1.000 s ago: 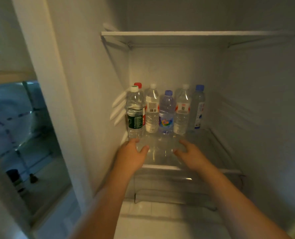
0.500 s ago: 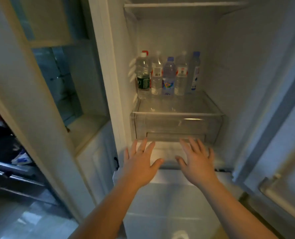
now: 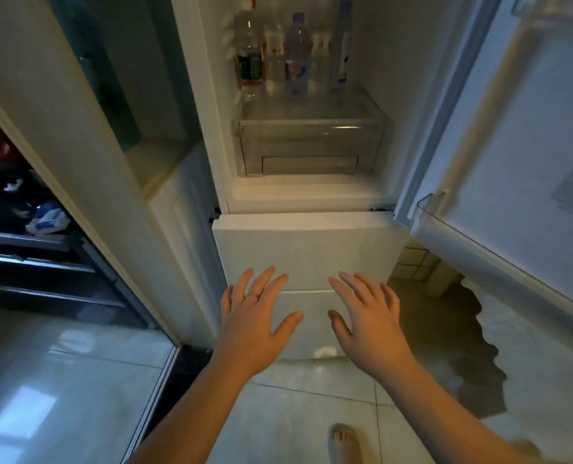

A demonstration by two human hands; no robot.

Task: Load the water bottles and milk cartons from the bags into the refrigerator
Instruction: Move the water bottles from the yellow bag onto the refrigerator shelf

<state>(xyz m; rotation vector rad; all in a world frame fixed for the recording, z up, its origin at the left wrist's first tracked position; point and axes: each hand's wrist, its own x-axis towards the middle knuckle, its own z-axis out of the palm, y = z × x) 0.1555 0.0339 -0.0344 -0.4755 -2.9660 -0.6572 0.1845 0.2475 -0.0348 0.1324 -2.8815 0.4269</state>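
At the back of the glass shelf (image 3: 312, 108) inside the open refrigerator (image 3: 389, 61), the water bottles (image 3: 295, 51) stand upright in a tight row, shoulder to shoulder; the green-labelled bottle (image 3: 250, 61) is at the left end; the front of the shelf is bare. No milk cartons in sight; no bags I can be sure of, though a blue-and-white bundle (image 3: 45, 219) sits on a dark rack (image 3: 27, 259) well off to the left.

Under the shelf is a clear crisper drawer (image 3: 312, 145), shut; below that, white freezer drawer fronts (image 3: 305, 242). Left hand (image 3: 253, 319), ring (image 3: 253, 294) on one finger, and right hand (image 3: 367, 316) hang before those fronts; fingers spread and straight, nothing held; touching the panel or not, cannot tell. Refrigerator door (image 3: 529, 162) stands wide to the right; bare foot (image 3: 343, 443) on glossy tile.

Likely trouble: a new bottle pushed in hard could nudge the packed row and topple several; the open door is easy to bump when turning; a dropped bottle would land near that foot.
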